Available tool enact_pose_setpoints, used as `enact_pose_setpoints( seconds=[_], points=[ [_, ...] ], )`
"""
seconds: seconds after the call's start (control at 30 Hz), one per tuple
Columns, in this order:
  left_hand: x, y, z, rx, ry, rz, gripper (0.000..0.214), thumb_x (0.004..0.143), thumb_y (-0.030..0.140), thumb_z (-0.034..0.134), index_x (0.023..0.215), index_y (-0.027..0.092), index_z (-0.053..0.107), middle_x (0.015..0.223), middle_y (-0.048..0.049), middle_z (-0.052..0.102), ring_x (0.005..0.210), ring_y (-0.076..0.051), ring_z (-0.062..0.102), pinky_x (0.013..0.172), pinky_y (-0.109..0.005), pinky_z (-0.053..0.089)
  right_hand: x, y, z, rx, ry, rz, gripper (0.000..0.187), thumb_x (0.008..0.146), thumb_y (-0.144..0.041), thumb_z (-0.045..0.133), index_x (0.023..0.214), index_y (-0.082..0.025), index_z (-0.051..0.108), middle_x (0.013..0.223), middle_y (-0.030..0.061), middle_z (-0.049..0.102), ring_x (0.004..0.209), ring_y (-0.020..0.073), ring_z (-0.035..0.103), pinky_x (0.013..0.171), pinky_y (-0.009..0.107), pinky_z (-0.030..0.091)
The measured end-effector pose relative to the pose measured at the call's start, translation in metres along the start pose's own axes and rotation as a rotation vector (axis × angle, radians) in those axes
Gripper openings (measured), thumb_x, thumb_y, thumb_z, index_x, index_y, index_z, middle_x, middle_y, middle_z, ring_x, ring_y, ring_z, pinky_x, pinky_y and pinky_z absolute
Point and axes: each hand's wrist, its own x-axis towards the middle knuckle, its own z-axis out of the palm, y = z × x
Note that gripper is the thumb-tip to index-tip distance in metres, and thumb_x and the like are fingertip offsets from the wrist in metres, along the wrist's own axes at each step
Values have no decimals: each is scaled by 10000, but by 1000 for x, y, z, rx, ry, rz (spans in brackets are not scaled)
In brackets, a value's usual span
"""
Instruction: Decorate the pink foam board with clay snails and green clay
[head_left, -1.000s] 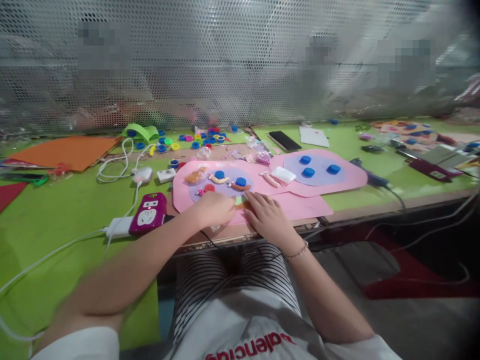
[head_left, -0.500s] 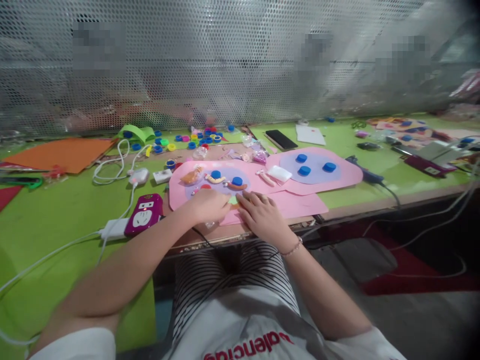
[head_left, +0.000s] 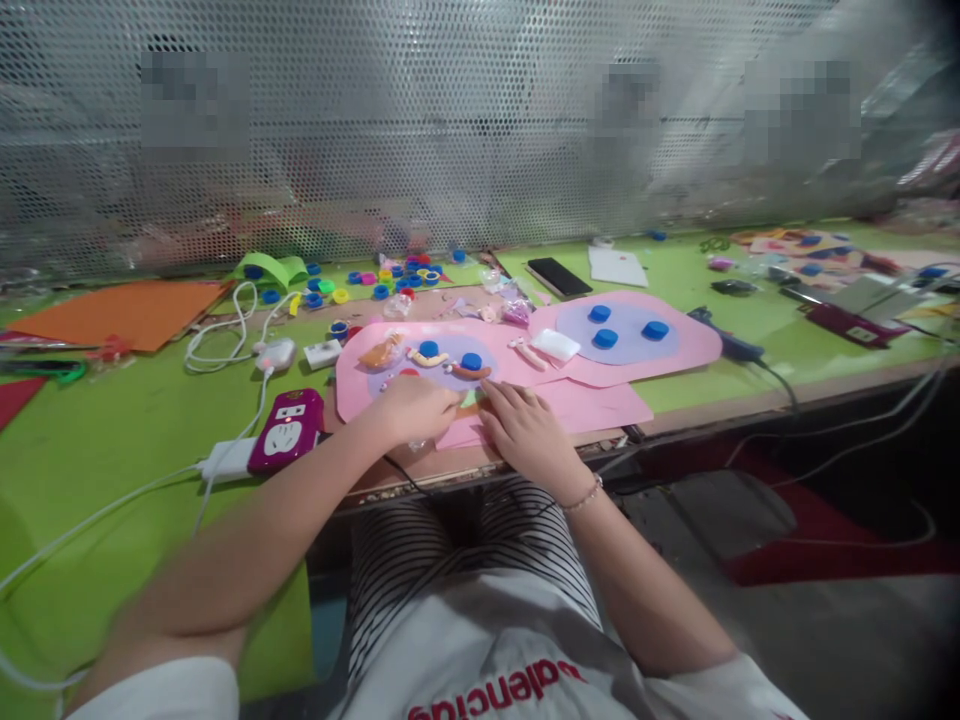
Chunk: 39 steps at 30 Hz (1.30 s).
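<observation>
My left hand (head_left: 417,408) rests low on a pink sheet (head_left: 352,350) with a lilac oval, its fingers curled in and their tips hidden. Whatever it pinches, if anything, is out of sight. My right hand (head_left: 529,430) lies with fingers stretched out over the near edge of that sheet. Between the hands shows a small green and orange piece (head_left: 469,403), partly covered. Just beyond them sit a brown snail-like clay figure (head_left: 472,372) with a blue cap (head_left: 471,361), a cream one (head_left: 427,358), also blue-capped, and an orange-brown piece (head_left: 381,352) in clear wrap.
A second pink sheet (head_left: 705,345) with blue caps overlaps at right, near a white packet (head_left: 556,346). A purple power strip (head_left: 288,430) with cables lies left. Several coloured caps (head_left: 405,275), a phone (head_left: 559,277) and a glue gun (head_left: 726,340) surround the sheets.
My right hand has shifted slightly, its fingertips a little farther from my left hand. My left hand stays nearly in place. The whole view has moved a few pixels.
</observation>
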Motion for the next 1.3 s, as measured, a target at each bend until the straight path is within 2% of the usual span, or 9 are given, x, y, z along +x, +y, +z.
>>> enact_pose_setpoints(
  seconds=[0.1, 0.27, 0.43, 0.6, 0.7, 0.77, 0.93, 1.13, 1.3],
  points=[
    [0, 2, -1, 19, 13, 4, 370, 866, 286, 315, 890, 217, 678, 807, -81, 710, 734, -230, 647, 574, -296, 409, 1, 1, 0, 8, -12, 2, 443, 974, -330, 280, 1336, -133, 442, 1370, 106, 477, 1210, 241, 420, 994, 400, 347],
    [0, 1, -1, 10, -36, -2, 369, 871, 291, 319, 896, 215, 679, 836, -78, 710, 751, -228, 647, 595, -298, 415, 2, 1, -2, 0, -51, -29, 429, 974, -331, 273, 1324, -171, 462, 1380, 86, 464, 1213, 240, 415, 991, 404, 349],
    [0, -9, -1, -64, -74, -15, 395, 891, 347, 305, 986, 264, 679, 997, -61, 705, 810, -215, 634, 622, -297, 396, 2, -1, -6, -31, -52, -14, 425, 961, -362, 310, 1336, -226, 455, 1348, 82, 481, 1159, 255, 444, 952, 400, 377],
    [1, -18, -4, -75, -66, -38, 450, 896, 376, 296, 812, 221, 710, 868, -70, 712, 719, -187, 609, 592, -283, 363, 3, -2, -4, -40, -43, -5, 416, 956, -351, 327, 1321, -209, 469, 1336, 79, 493, 1171, 261, 425, 963, 396, 368],
    [0, -15, -4, -34, 4, -34, 386, 877, 333, 335, 968, 228, 695, 946, -77, 707, 779, -206, 618, 621, -290, 372, 3, -2, -3, -28, -36, -7, 413, 962, -332, 311, 1314, -192, 476, 1333, 74, 498, 1174, 256, 418, 976, 390, 360],
    [0, -10, -3, -41, 7, -13, 386, 877, 329, 338, 1091, 263, 653, 984, -69, 704, 793, -211, 622, 639, -297, 381, 3, -3, -2, -19, -38, 0, 416, 964, -332, 301, 1307, -184, 483, 1334, 73, 499, 1173, 256, 419, 976, 388, 361],
    [-1, -8, -2, -94, -112, -5, 414, 882, 355, 311, 1162, 341, 614, 1019, -50, 707, 800, -225, 631, 645, -313, 383, 3, -3, -3, -7, -46, 6, 417, 961, -324, 303, 1306, -175, 483, 1335, 82, 499, 1182, 257, 415, 979, 388, 359],
    [-2, -18, -12, -150, -110, -109, 415, 855, 334, 347, 1159, 322, 630, 1088, -56, 686, 859, -212, 612, 658, -294, 378, 1, -1, -4, 3, -39, 6, 445, 966, -332, 287, 1354, -166, 430, 1376, 94, 465, 1209, 258, 408, 982, 404, 360],
    [-5, -25, -17, -131, -274, -101, 444, 805, 285, 388, 1186, 353, 605, 1052, -58, 692, 755, -198, 592, 572, -280, 331, 2, -1, -4, 0, -52, 23, 439, 960, -336, 313, 1335, -155, 453, 1357, 99, 484, 1198, 257, 422, 979, 397, 369]
  ],
)
